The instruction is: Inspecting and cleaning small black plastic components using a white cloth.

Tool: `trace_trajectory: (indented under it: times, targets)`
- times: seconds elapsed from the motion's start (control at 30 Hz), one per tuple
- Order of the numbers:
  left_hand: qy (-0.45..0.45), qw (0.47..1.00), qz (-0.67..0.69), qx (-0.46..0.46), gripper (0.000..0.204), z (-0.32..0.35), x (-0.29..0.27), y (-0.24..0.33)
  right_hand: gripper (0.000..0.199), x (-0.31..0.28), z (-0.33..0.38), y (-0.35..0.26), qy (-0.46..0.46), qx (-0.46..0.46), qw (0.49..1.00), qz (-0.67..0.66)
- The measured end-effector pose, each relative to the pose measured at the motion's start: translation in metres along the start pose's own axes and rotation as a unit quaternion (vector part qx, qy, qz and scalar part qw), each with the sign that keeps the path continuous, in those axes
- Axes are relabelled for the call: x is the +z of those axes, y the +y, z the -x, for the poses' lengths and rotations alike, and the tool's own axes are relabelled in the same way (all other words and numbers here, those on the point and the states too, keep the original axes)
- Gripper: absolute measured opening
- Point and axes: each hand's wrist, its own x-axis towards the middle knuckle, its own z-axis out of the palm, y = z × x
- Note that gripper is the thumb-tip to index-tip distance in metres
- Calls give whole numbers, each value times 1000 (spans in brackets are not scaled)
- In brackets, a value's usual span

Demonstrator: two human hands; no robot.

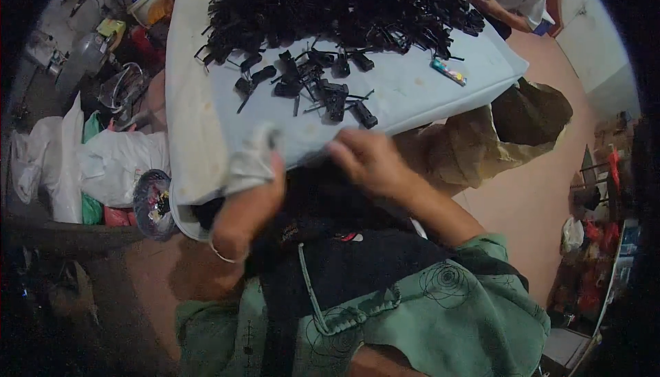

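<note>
My left hand (256,164), in what looks like a white glove or cloth wrap, is at the near edge of a pale covered table (189,102). It is smeared by motion, and a dark spot shows at its fingertips. My bare right hand (371,160) hovers at the same edge with its fingers curled in; what they hold, if anything, is hidden. Just beyond my hands lie several loose black plastic parts (335,95) with thin stems. Behind them rises a big heap of similar black parts (330,6).
A small colourful tube-like item (448,72) lies on the table's right side. A brown paper sack (474,143) stands open beside the table. At left are white plastic bags (120,164) and a dark bin (155,202). Another person's hand (491,7) is at the far right corner.
</note>
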Motion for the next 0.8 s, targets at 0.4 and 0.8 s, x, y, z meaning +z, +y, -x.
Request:
trace_trajectory:
  times: [0.4, 0.8]
  targets:
    - [11, 993, 112, 19, 28, 14, 18, -26, 23, -44, -4, 19, 188, 71, 943, 266]
    - [-244, 629, 711, -198, 19, -11, 32, 9, 38, -28, 0, 1, -21, -254, 963, 94]
